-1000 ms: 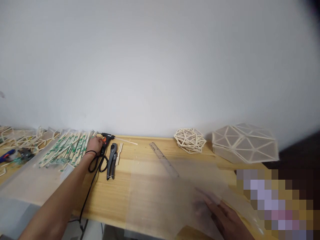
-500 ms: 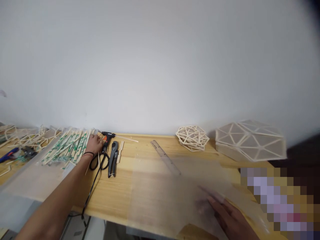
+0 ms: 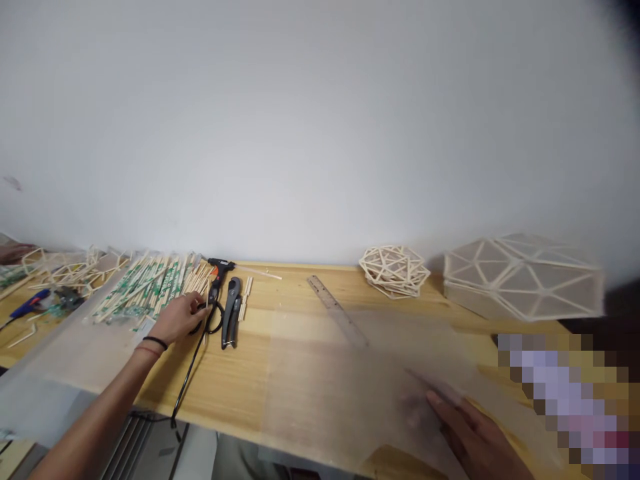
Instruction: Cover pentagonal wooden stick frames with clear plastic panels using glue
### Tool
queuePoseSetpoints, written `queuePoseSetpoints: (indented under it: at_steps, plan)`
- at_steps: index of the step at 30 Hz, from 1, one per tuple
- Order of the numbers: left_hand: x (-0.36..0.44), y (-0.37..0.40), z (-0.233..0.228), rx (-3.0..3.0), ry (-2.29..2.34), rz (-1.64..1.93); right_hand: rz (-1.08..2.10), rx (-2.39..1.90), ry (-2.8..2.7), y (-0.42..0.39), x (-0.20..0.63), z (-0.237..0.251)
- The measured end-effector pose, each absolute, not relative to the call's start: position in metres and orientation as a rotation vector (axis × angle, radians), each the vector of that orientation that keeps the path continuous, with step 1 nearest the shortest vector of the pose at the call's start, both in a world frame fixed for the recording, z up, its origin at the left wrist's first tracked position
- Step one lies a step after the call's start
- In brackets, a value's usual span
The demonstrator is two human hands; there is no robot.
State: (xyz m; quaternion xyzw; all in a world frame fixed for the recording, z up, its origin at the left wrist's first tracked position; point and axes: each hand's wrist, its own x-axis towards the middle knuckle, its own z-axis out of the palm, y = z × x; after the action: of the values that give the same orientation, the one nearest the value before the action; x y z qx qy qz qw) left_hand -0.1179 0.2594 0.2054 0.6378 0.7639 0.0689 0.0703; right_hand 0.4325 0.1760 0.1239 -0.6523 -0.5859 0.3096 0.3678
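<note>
At the far left of the wooden surface (image 3: 260, 387), a blue-handled tool (image 3: 29, 304) is lying beside a loose heap of stick frames (image 3: 65, 270). Next to it, a pile of wrapped chopsticks (image 3: 150, 288) is spreading toward the wall. The left hand (image 3: 177, 319) is resting at the near right edge of that pile, its fingers (image 3: 195, 309) curling over the black handles of the scissors (image 3: 213, 319); whether they are actually gripping them cannot be told. A black glue gun (image 3: 219, 268) is sitting just beyond the scissors, its cord trailing off the near edge. A grey cutter (image 3: 231, 321) is lying just right of the scissors, with short sticks beside it. Farther right, a metal ruler (image 3: 337, 311) is lying at an angle, its near end running under a translucent sheet (image 3: 340, 393). The right hand (image 3: 475, 437) is pressing flat on this sheet, fingers extended and holding nothing. Along the wall at the far right, a small stick lattice (image 3: 395, 270) and a large panelled shell (image 3: 523, 283) are sitting.
</note>
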Motion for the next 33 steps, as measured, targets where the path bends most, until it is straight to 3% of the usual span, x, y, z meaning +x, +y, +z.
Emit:
queuePoseSetpoints:
  at_steps: [12, 16, 21, 28, 33]
  plan:
    - [-0.121, 0.271, 0.197, 1.775, 2.468, 0.133, 0.827, -1.646, -1.399, 0.175, 0.416, 0.134]
    - [-0.130, 0.266, 0.207, 1.773, 2.502, 0.188, 0.967, -1.731, -1.358, 0.175, 0.416, 0.139]
    - [-0.114, 0.255, 0.222, 1.880, 2.442, 0.346, 0.913, -1.725, -1.354, 0.175, 0.414, 0.136]
    - [0.003, 0.195, 0.226, 2.140, 1.781, 0.493, 0.920, -1.722, -1.366, 0.175, 0.400, 0.149]
    - [0.051, 0.148, 0.196, 2.254, 1.241, 0.362, 0.884, -1.890, -1.616, 0.158, 0.405, 0.169]
